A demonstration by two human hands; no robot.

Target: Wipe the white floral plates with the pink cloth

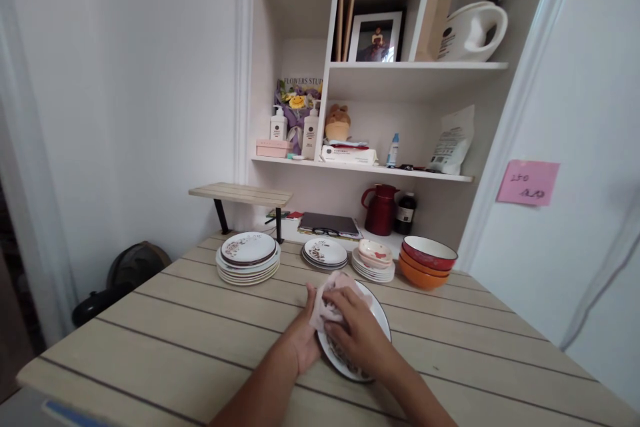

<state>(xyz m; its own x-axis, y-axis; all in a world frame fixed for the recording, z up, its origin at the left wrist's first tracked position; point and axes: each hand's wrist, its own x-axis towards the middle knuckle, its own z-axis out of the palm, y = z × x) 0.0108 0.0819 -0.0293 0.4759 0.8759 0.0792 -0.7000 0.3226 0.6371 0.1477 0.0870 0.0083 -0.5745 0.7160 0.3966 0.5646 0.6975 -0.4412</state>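
The left hand [306, 341] grips a plate [380, 312] by its edge, and the right hand [356, 327], fingers bunched round a cloth [320, 312], presses it against the plate's face. The plate is over the table [200, 340], nearer me than the stacked bowls [425, 273].

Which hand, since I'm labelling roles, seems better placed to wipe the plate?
Probably the right hand: it holds the cloth over the plate, while the left hand is at the plate's edge.

Holding a dark-rimmed, brown-patterned white plate [380, 315] at the near middle; pressing a crumpled pale pink cloth [321, 313] onto its far left part.
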